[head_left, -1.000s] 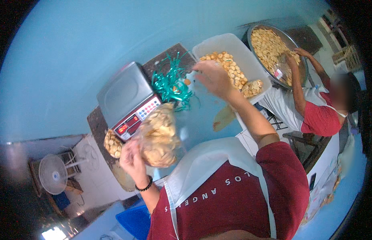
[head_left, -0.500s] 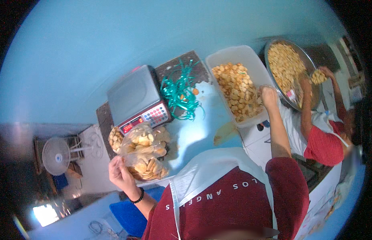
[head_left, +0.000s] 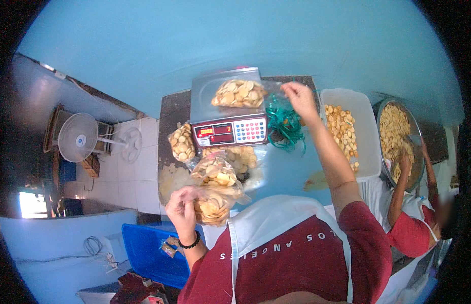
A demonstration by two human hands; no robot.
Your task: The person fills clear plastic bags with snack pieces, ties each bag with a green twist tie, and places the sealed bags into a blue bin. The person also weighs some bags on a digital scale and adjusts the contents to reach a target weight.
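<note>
On the grey pan of the digital scale (head_left: 200,109) lies a clear plastic bag of pale round chips (head_left: 238,93). My right hand (head_left: 301,99) pinches the stretched neck of this bag, to the right of the pan. Closer to me, my left hand (head_left: 182,210) grips the edge of another filled bag of chips (head_left: 212,209). More filled bags (head_left: 235,157) lie against it in front of the scale, and one bag (head_left: 182,143) leans at the scale's left side. Green ribbon strips (head_left: 283,119) are heaped right of the scale, beneath my right forearm.
A white plastic tub (head_left: 370,147) of chips stands on the right. Beyond it, a co-worker reaches into a large metal basin (head_left: 418,177) of chips. At lower left is a blue bin (head_left: 139,248) with small packets inside; a standing fan (head_left: 78,139) is at far left.
My right hand has moved left from the tub to the scale, and a bag of chips now lies on the pan. My left hand still grips its bag. The view has shifted left.
</note>
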